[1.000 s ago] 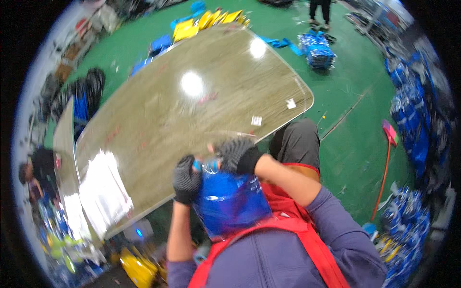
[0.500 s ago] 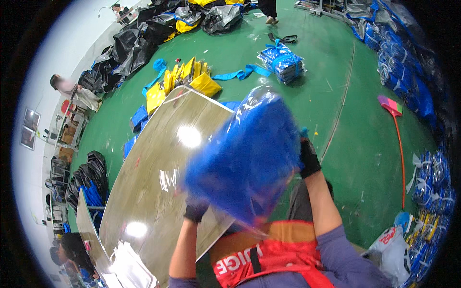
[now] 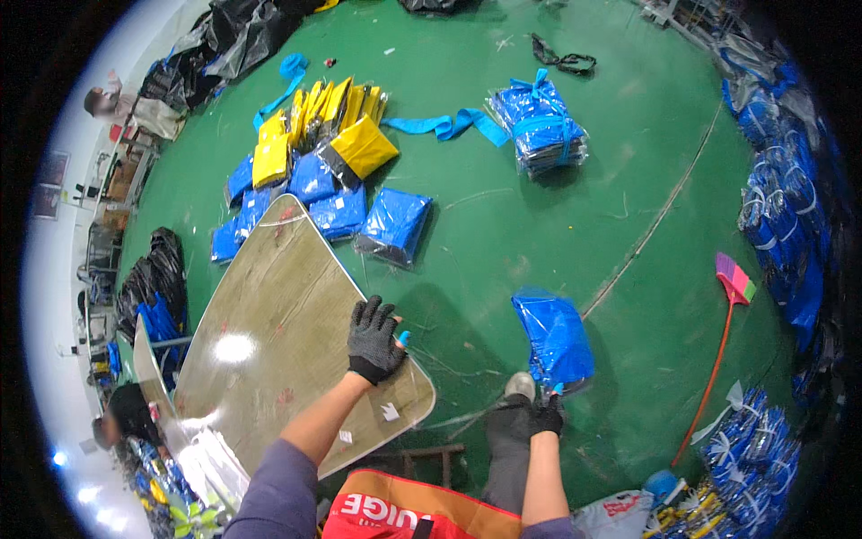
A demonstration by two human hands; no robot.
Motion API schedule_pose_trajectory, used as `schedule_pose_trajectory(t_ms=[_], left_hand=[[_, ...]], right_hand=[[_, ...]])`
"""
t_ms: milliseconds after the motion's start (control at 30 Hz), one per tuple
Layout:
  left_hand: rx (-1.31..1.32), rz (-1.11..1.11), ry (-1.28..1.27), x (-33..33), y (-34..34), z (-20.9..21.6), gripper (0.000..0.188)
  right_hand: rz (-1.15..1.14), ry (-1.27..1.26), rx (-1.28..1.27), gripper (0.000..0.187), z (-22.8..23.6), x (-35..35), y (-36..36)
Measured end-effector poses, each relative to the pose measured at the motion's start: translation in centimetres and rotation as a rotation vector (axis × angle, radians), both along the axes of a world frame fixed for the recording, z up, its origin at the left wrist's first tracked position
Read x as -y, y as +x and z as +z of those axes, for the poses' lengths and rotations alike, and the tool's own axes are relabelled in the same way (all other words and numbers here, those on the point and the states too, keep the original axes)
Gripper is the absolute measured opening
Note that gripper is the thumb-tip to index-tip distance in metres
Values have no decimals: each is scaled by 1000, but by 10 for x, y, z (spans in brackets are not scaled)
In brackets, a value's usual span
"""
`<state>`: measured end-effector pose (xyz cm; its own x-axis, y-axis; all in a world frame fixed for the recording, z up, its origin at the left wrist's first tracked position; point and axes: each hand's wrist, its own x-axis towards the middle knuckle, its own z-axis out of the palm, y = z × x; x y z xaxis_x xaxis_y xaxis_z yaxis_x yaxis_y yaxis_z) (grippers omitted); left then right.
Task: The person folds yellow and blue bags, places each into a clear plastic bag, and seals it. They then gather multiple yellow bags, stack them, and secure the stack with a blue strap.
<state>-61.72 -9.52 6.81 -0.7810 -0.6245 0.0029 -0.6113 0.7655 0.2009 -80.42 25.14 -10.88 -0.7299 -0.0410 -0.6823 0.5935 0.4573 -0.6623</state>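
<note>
My right hand (image 3: 546, 415), in a dark glove, grips the near end of a blue packet in clear plastic (image 3: 554, 340). The packet hangs low over the green floor beside my shoe, to the right of the table. Its gripped end is partly hidden by my fingers. Over the right edge of the wood-patterned table (image 3: 260, 310) is my left hand (image 3: 375, 346), gloved, holding nothing, its fingers apart. A light-blue covering shows on a fingertip of that hand. Whether it touches the tabletop I cannot tell.
Beyond the table lie several blue packets (image 3: 395, 223) and yellow packets (image 3: 362, 146). A tied blue bundle (image 3: 543, 130) sits farther right, near a light-blue strap (image 3: 446, 126). A broom with an orange handle (image 3: 716, 368) and more bundles (image 3: 750, 454) line the right. Two people are at the left.
The blue packet has gone from in front of me, over the table's edge, down to the right near the floor. My left hand has let go of it. My view has shifted.
</note>
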Motion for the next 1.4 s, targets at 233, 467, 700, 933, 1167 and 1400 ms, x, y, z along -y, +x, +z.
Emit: schedule_pose_trajectory(t_ms=[233,467,700,933,1167,1400], left_hand=[[72,80,102,3,-9,4,40],[227,128,260,9,-7,15,49],[579,75,600,14,-16,6,56],[190,932,1118,97,-44,-32,50],[-14,1466,1118,278,-123,28,48],[-879,2330,1101,345,-251,9,42]], right_hand=[[-170,-88,238,31,12,-21,-23],[621,262,-11,30,104,156,-140],[1039,66,-44,42,189,428,-174],[2051,20,57,36,228,700,-64],[2324,-209,41,66,282,872,-116],[2221,377,172,47,234,1138,-350]])
